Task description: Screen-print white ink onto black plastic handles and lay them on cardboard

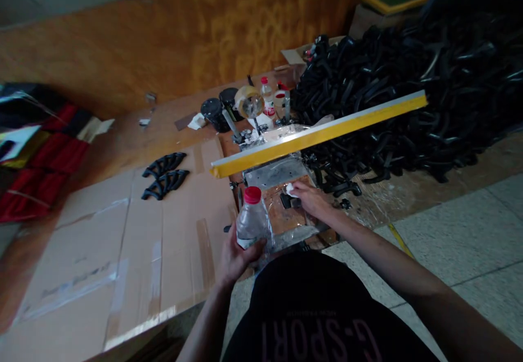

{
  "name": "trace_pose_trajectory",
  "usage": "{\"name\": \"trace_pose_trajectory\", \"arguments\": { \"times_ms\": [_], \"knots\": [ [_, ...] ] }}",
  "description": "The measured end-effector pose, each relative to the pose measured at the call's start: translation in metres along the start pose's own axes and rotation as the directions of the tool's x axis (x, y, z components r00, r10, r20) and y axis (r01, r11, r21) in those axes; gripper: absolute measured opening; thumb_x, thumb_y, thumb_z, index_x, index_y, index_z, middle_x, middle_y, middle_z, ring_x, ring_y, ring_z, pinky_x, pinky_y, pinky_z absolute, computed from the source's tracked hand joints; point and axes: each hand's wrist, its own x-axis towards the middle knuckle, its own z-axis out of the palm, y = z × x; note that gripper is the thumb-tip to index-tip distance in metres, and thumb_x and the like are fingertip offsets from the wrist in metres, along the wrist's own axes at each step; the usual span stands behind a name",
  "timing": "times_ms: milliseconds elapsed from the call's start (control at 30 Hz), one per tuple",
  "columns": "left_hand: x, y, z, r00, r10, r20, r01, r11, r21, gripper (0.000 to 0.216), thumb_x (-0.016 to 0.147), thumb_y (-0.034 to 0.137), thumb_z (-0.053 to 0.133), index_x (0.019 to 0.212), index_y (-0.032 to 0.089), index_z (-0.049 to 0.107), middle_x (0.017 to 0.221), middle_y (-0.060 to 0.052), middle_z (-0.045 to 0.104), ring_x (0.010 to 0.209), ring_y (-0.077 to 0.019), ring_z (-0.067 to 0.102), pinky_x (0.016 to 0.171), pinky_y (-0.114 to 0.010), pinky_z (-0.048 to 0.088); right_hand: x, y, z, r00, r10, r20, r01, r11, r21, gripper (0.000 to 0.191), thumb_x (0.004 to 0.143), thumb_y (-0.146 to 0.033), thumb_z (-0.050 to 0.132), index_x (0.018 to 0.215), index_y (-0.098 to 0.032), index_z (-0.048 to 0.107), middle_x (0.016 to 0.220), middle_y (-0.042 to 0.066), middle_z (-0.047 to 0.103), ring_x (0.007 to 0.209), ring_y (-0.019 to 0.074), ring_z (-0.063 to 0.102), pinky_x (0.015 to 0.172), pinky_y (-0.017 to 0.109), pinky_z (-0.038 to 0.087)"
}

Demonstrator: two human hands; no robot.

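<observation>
The left hand (237, 255) is closing its fingers round the base of a capped bottle (252, 220), holding it upright so nothing spills at the desk's near edge. The right hand (310, 198) is pinching shut on a white wad (291, 189) and pressing it down, seemingly against a small black part (288, 201) on the plate (281, 217) just beyond. The yellow frame (318, 133) is standing raised above, leaving reaching room. A pile (408, 95) of black parts is lying toward the right edge.

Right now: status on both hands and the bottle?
Left hand shut on red-capped bottle, upright. Right hand holds white wad beside black part. Raised yellow frame overhead.
</observation>
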Motion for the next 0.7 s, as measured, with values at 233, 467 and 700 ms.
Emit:
{"name": "trace_pose_trajectory", "arguments": {
  "times_ms": [233,467,700],
  "knots": [
    [0.003,0.0,-0.014,0.993,-0.03,-0.117,0.029,1.0,-0.009,0.057,0.063,0.038,0.076,0.111,0.014,0.057,0.087,-0.004,0.07,0.072,-0.0184,0.066,0.068,-0.029,0.055,-0.008,0.02,0.002,0.989,-0.006,0.148,0.023,0.993,-0.113,0.028,0.086,-0.018,0.053,0.112,-0.021,0.063,0.113,0.007,0.062,0.111,0.0214,0.05,0.096,0.032,0.04],
    [0.005,-0.002,-0.014,0.986,-0.039,-0.164,0.037,0.999,-0.018,0.054,0.061,0.038,0.077,0.108,0.016,0.061,0.087,-0.004,0.07,0.074,-0.0183,0.066,0.068,-0.028,0.055,-0.014,0.007,-0.001,0.989,-0.034,0.142,0.062,0.979,-0.193,0.029,0.089,-0.017,0.048,0.115,-0.021,0.062,0.115,0.008,0.061,0.112,0.0223,0.049,0.098,0.034,0.04],
    [0.008,-0.001,-0.011,0.99,-0.012,-0.141,0.011,1.0,-0.007,0.053,0.063,0.038,0.077,0.108,0.015,0.06,0.09,-0.004,0.07,0.075,-0.0186,0.066,0.07,-0.03,0.055,-0.016,0.007,-0.014,0.989,0.129,0.078,-0.107,0.967,-0.232,0.028,0.085,-0.011,0.047,0.102,-0.021,0.067,0.106,0.009,0.063,0.104,0.0245,0.052,0.09,0.034,0.043]
  ]
}}
